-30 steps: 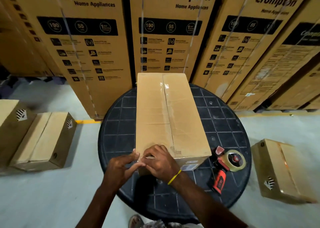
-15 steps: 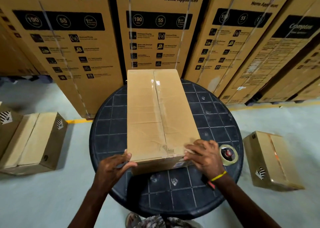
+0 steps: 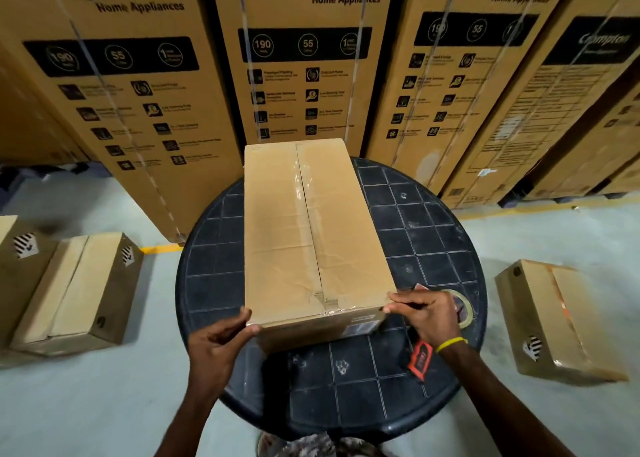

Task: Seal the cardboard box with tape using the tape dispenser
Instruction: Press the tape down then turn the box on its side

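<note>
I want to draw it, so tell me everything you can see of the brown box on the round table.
The long brown cardboard box lies flat on the round black grid-patterned table. Its closed top seam carries clear tape, wrinkled near the front. The left hand and right hand hold its near corners.

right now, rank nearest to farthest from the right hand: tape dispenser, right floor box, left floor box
1. tape dispenser, just under the right hand
2. right floor box, right of the table
3. left floor box, left of the table
</note>
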Demonstrator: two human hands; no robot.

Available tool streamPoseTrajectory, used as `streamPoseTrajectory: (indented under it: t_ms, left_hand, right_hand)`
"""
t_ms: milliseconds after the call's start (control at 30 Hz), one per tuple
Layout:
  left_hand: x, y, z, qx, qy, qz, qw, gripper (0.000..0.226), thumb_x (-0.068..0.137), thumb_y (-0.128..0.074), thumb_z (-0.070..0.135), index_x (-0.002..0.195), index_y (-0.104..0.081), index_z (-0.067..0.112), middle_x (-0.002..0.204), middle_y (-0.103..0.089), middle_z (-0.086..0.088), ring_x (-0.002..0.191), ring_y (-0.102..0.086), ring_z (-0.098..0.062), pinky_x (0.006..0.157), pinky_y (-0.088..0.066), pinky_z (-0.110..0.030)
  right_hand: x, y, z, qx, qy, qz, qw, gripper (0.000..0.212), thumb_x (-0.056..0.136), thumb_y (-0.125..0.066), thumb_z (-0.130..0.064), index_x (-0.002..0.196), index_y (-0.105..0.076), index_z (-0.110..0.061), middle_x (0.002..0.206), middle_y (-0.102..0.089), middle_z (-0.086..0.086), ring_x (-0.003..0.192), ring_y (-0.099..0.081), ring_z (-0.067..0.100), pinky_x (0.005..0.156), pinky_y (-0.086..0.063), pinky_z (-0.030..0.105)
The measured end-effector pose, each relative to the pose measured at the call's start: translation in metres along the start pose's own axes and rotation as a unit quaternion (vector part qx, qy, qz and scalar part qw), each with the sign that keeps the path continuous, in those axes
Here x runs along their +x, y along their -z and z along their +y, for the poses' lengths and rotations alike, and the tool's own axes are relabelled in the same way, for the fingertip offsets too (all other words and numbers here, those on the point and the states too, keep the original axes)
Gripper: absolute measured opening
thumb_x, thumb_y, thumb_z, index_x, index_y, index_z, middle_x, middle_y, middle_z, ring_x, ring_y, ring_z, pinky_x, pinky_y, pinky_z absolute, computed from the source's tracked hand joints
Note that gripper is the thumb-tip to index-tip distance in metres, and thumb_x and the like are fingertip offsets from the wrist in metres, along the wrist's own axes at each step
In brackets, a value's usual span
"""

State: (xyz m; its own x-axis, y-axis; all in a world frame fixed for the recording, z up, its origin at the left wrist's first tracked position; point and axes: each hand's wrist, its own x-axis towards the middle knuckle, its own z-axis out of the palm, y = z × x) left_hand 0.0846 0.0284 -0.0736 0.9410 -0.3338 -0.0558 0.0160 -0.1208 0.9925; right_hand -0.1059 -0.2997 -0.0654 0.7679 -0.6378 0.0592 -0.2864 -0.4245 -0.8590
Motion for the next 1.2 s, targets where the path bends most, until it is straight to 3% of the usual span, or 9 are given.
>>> streamPoseTrajectory:
  t_ms: [300,367,467,533,633,733,900,1033,1200]
  left_hand:
    - [0.004,0.011,0.007,-0.058,0.143,-0.027,0.988,0.028,0.084,-0.073,-0.006,0.109,-0.076,0.006,0.106,-0.078,-0.015,0.100,-0.074,-0.031,0.091,-0.060,-0.038]
    - [0.008,0.009,0.016,0.074,0.096,0.028,0.992,0.019,0.084,-0.079,0.000,0.098,-0.080,0.012,0.094,-0.080,-0.007,0.093,-0.076,-0.028,0.090,-0.061,-0.045]
    - [0.006,-0.016,0.041,0.352,-0.066,0.144,0.922,0.014,0.086,-0.081,0.022,0.100,-0.078,0.022,0.095,-0.078,0.003,0.089,-0.074,-0.024,0.081,-0.057,-0.041]
    - [0.008,-0.049,0.059,0.355,-0.130,0.089,0.921,0.023,0.087,-0.079,0.030,0.108,-0.074,0.021,0.105,-0.076,0.000,0.094,-0.071,-0.024,0.083,-0.057,-0.041]
    - [0.012,-0.096,0.058,0.442,-0.088,-0.052,0.891,0.073,0.083,-0.063,0.071,0.134,-0.055,0.019,0.141,-0.059,-0.012,0.130,-0.054,-0.030,0.110,-0.045,-0.045]
    - [0.009,-0.113,0.048,0.530,-0.003,-0.067,0.845,0.143,0.064,-0.032,0.104,0.160,-0.003,0.001,0.168,0.005,-0.024,0.156,0.007,-0.038,0.125,0.006,-0.049]
    - [0.002,-0.086,0.032,0.550,-0.026,-0.030,0.835,0.168,0.042,-0.031,0.114,0.157,-0.015,-0.008,0.165,-0.009,-0.030,0.155,-0.003,-0.046,0.125,-0.002,-0.057]
    - [0.004,-0.059,0.011,0.577,-0.079,-0.083,0.808,0.147,0.057,-0.039,0.101,0.151,-0.033,-0.012,0.161,-0.024,-0.031,0.149,-0.023,-0.052,0.118,-0.020,-0.062]
    - [-0.009,-0.011,-0.013,0.572,-0.196,-0.094,0.791,0.128,0.070,-0.041,0.091,0.152,-0.036,-0.007,0.163,-0.027,-0.024,0.151,-0.024,-0.046,0.116,-0.023,-0.054]
  right_hand:
    - [0.007,0.014,0.008,0.283,-0.156,-0.070,0.944,0.034,0.064,-0.085,-0.009,0.096,-0.080,0.001,0.101,-0.078,0.022,0.104,-0.071,0.047,0.078,-0.065,0.037]
    - [0.007,0.016,0.007,0.289,-0.161,-0.068,0.941,0.040,0.062,-0.092,-0.019,0.096,-0.081,-0.001,0.101,-0.078,0.023,0.102,-0.073,0.042,0.078,-0.065,0.036]
    - [0.001,0.010,-0.007,0.255,-0.143,-0.057,0.955,0.027,0.065,-0.089,-0.013,0.090,-0.083,-0.009,0.095,-0.080,0.018,0.095,-0.076,0.036,0.078,-0.065,0.032]
    - [-0.008,-0.002,-0.013,0.193,-0.120,-0.066,0.972,0.024,0.072,-0.085,0.001,0.085,-0.085,-0.019,0.091,-0.081,0.008,0.090,-0.078,0.028,0.079,-0.064,0.028]
    - [-0.032,-0.027,-0.028,0.089,-0.085,-0.126,0.984,0.028,0.079,-0.084,0.001,0.087,-0.085,-0.026,0.088,-0.081,-0.010,0.087,-0.078,0.009,0.085,-0.063,0.029]
    - [-0.063,-0.058,-0.055,0.010,-0.040,-0.260,0.965,0.032,0.083,-0.080,-0.020,0.106,-0.079,-0.042,0.102,-0.076,-0.025,0.094,-0.071,-0.009,0.089,-0.058,0.020]
    - [-0.080,-0.092,-0.084,-0.141,-0.041,-0.462,0.875,0.046,0.098,-0.059,-0.037,0.143,-0.052,-0.046,0.147,-0.048,-0.005,0.133,-0.048,0.015,0.111,-0.039,0.024]
    - [-0.059,-0.083,-0.113,-0.030,0.032,-0.292,0.955,0.012,0.081,-0.071,-0.057,0.074,-0.073,-0.048,0.079,-0.076,-0.015,0.082,-0.070,0.006,0.080,-0.058,0.030]
    - [-0.024,-0.125,-0.148,0.013,0.168,-0.218,0.961,0.017,0.094,-0.063,-0.036,0.093,-0.072,-0.022,0.088,-0.074,-0.007,0.083,-0.068,0.010,0.079,-0.056,0.031]
